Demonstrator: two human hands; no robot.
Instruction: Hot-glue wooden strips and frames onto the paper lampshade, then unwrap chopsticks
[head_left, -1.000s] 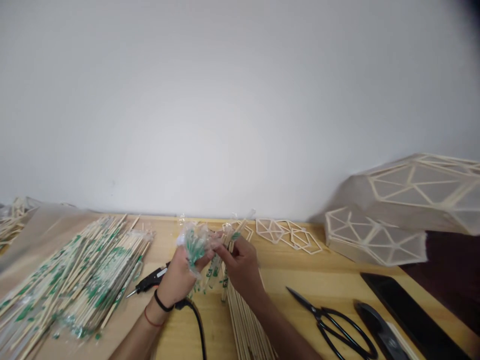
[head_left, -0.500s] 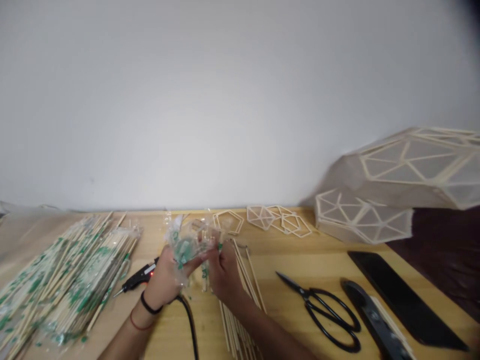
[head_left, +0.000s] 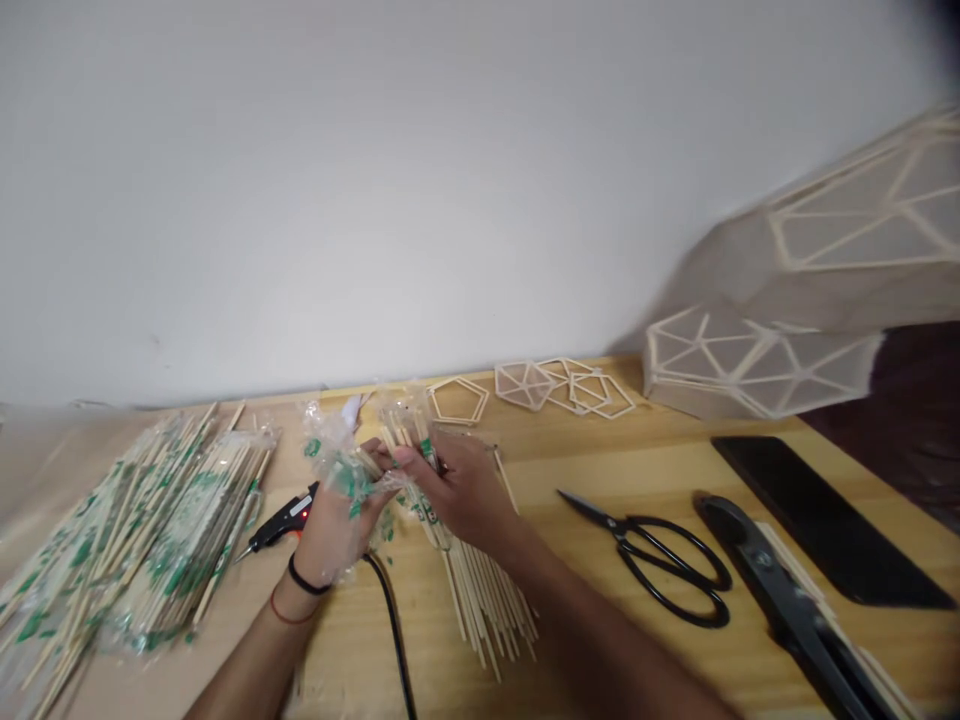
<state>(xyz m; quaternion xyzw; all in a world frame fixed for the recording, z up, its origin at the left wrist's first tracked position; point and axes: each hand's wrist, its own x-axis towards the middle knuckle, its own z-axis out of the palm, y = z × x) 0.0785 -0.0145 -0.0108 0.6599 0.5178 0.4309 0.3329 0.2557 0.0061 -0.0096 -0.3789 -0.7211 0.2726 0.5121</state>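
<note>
My right hand [head_left: 476, 490] is closed round several bamboo chopsticks [head_left: 405, 432], their ends poking up inside a clear wrapper with green print. Crumpled clear plastic wrappers [head_left: 337, 465] fill my left hand [head_left: 322, 535], which is closed with its fingertips close to the right thumb. Part of the left fingers is hidden by the plastic. Below my right hand and forearm, loose bare chopsticks [head_left: 487, 600] lie on the wooden table [head_left: 600, 660]. Left of my left wrist rests a black glue gun [head_left: 281, 522] with a small red light.
Wrapped chopsticks [head_left: 202, 540] are heaped at the left. Black scissors [head_left: 630, 545], a black-handled cutting tool [head_left: 765, 570] and a dark flat slab [head_left: 832, 520] lie at right. Stick pentagons [head_left: 459, 402] line the wall; a paper-covered stick frame [head_left: 757, 360] stands behind.
The view has tilted down and turned slightly. My right hand has turned, so the chopstick ends now show above its thumb. My left hand still grips the crumpled plastic.
</note>
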